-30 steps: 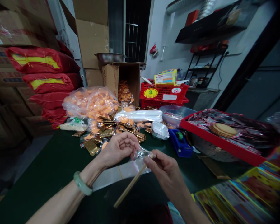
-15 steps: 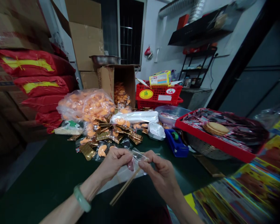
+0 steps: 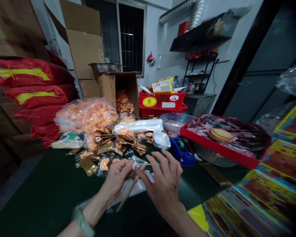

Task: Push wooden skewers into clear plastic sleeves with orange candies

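Note:
My left hand (image 3: pixel 117 176), a green bangle on its wrist, pinches a small clear plastic bag (image 3: pixel 136 160) over the dark green table. My right hand (image 3: pixel 162 184) is open, its fingers spread, with the thumb close to the left fingertips; whether the thumb touches the bag I cannot tell. Thin wooden sticks (image 3: pixel 128 194) slant beneath the hands. Under them a flat clear plastic sheet (image 3: pixel 139 187) lies on the table. Just beyond the left hand are gold packets (image 3: pixel 88 165) and an orange piece in clear wrapping (image 3: pixel 104 164).
A foil tray (image 3: pixel 161 140) and a blue tape dispenser (image 3: pixel 184 153) stand beyond my right hand. Farther right is a red-rimmed tray (image 3: pixel 219 149) of packets. Colourful printed packs (image 3: pixel 259 191) crowd the near right. Bagged orange pieces (image 3: pixel 88 115) are heaped at the back left.
My right hand has let go of its pinch and spread its fingers. The left hand keeps its pinch on the bag. The view has shifted slightly to the right.

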`<state>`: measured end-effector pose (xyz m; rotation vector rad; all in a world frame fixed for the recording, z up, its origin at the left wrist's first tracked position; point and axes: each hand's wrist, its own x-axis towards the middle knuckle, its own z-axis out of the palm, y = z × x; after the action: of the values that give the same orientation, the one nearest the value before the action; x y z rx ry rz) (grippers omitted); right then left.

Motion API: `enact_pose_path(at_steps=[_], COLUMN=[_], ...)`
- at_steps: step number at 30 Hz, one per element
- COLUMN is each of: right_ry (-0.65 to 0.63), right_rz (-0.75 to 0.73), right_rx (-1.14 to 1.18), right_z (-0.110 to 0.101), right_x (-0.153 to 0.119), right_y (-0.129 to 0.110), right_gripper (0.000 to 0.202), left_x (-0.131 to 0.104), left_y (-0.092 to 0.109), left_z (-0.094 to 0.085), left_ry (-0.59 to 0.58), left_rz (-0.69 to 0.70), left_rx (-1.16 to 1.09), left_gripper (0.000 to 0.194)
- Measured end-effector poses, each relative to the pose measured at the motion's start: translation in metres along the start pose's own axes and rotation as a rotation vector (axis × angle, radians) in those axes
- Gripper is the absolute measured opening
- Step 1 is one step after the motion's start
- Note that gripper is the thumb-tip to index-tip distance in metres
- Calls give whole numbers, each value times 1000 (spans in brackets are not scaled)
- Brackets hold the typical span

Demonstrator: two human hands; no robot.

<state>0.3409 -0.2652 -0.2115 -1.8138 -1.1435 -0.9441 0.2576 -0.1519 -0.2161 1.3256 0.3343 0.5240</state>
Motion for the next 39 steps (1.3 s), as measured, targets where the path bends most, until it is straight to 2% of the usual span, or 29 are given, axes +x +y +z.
enact_pose_path(at_steps=[2,4,8,10,15,17,19,23,25,27,30,32,33,35,37,39], right_ry=[44,-9,-444,-548,-432,-386,-391,-492,-563,-635,-717,-720,-691,-548,-298,-169], right_rz=[62,156,408,529,725,776,802,799,779,755,700,631,578,435,254,97], right_rx=[-6,124,763,976,1189,1256,1277,1237,1229,1248,1275,1214,1136,871,499,69], right_z=[1,3,4,4,5,5,6,10,14,17,17,12,8,1,-1,9], right_x=[1,3,6,6,7,9,12,18,19,21,30,45,56,84,114,142], right_y=[0,4,18,25,37,43,47,53,52,51,52,61,68,92,124,161], right_gripper=[27,23,26,30,32,32,31,31,32,31,26,23,21,18,15,10], left_x=[1,2,7,10,22,27,32,39,42,46,54,61,65,71,73,68], left_y=[0,1,-1,-1,4,7,9,11,11,10,7,5,5,5,7,8], left_z=[3,6,12,15,15,12,9,14,19,22,21,16,12,0,-17,-38], left_ry=[24,35,-25,-50,-56,-88,-142,-237,-220,-183,-212,-210,-175,-38,105,192], left_rz=[27,26,-39,-50,-72,-107,-151,-118,-67,-36,-26,-25,-30,-39,-45,-32], left_rx=[-40,-107,-147,-125,-163,-155,-126,25,124,186,162,102,78,61,111,238], left_gripper=[35,36,38,38,37,42,50,41,35,37,42,42,41,38,37,37])
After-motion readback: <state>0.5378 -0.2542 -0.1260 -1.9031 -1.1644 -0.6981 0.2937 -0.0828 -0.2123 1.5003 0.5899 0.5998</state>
